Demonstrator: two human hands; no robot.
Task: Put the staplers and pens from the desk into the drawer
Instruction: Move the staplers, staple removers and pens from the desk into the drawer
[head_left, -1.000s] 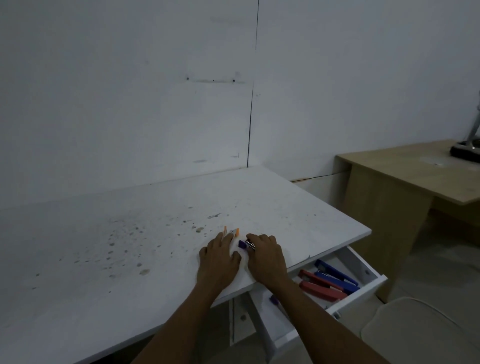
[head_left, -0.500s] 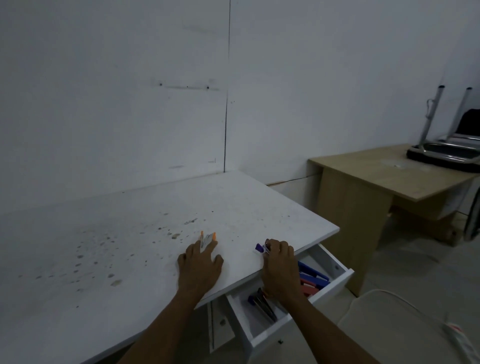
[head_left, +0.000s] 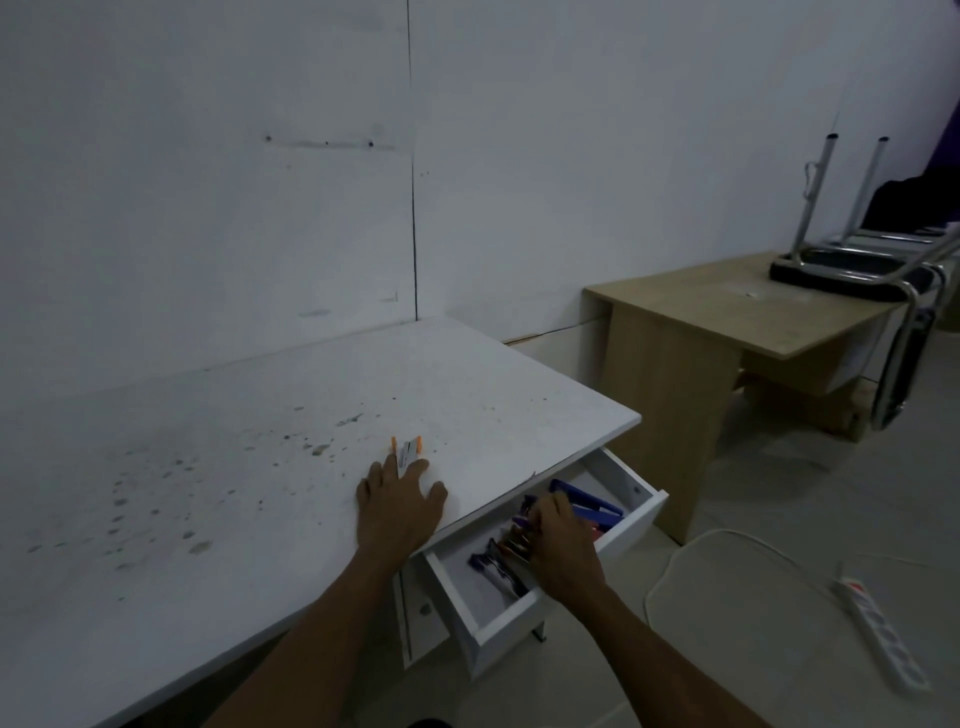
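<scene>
My left hand (head_left: 400, 506) lies flat on the white desk (head_left: 234, 467) near its front right corner, its fingers over a few orange-tipped pens (head_left: 407, 449). My right hand (head_left: 563, 545) is inside the open white drawer (head_left: 631, 525) below the desk edge, fingers closed around a bunch of pens (head_left: 519, 540) with purple and dark ends. Blue staplers (head_left: 587, 501) lie at the far end of the drawer; a red one is partly hidden behind my hand. More purple-capped pens (head_left: 491, 569) rest on the drawer bottom.
A wooden desk (head_left: 727, 312) stands to the right with an upturned chair (head_left: 852, 265) on it. A white power strip (head_left: 883, 639) and its cable lie on the floor right of the drawer. The wall runs close behind the white desk.
My right hand has carried its pens off the desk edge and down into the drawer. My left hand stays on the orange-tipped pens. The view has swung right.
</scene>
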